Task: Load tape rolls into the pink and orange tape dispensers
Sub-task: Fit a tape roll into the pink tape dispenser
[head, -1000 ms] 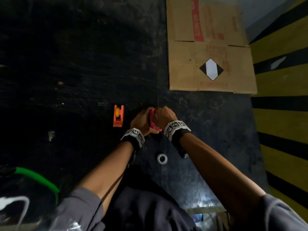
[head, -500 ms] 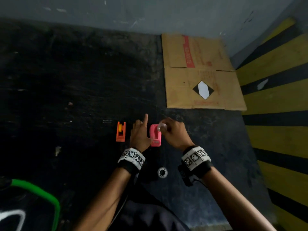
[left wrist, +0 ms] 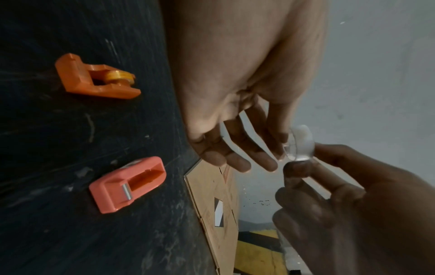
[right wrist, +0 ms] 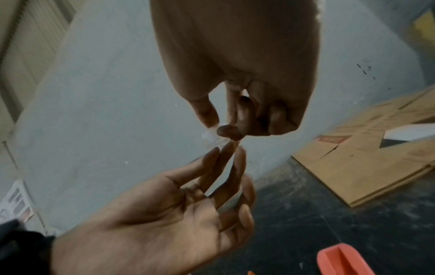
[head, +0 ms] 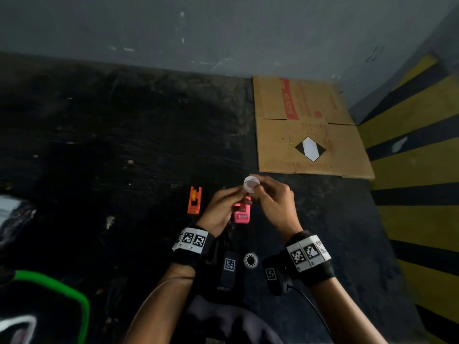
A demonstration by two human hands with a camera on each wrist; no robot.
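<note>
The pink dispenser (head: 242,214) lies on the dark floor with its bay empty (left wrist: 128,184). Left of it stands the orange dispenser (head: 195,201), which carries a yellow roll (left wrist: 118,77). Above the pink one, my right hand (head: 258,188) pinches a small clear tape roll (head: 251,184) between thumb and fingers, as the right wrist view also shows (right wrist: 214,138). My left hand (head: 236,194) is open, palm up (right wrist: 176,214). Its straight fingertips (left wrist: 270,165) reach up to the roll. A second roll (head: 250,259), white-rimmed, lies on the floor between my wrists.
A flattened cardboard box (head: 308,130) lies at the far right against a grey wall (head: 223,33). A yellow-and-black striped surface (head: 417,170) borders the right side. A dark object with a green edge (head: 62,284) sits at the near left.
My right hand has lifted the clear roll up off the pink dispenser. My left hand has left the dispenser's side and risen, open, to the roll. The head view has tilted up.
</note>
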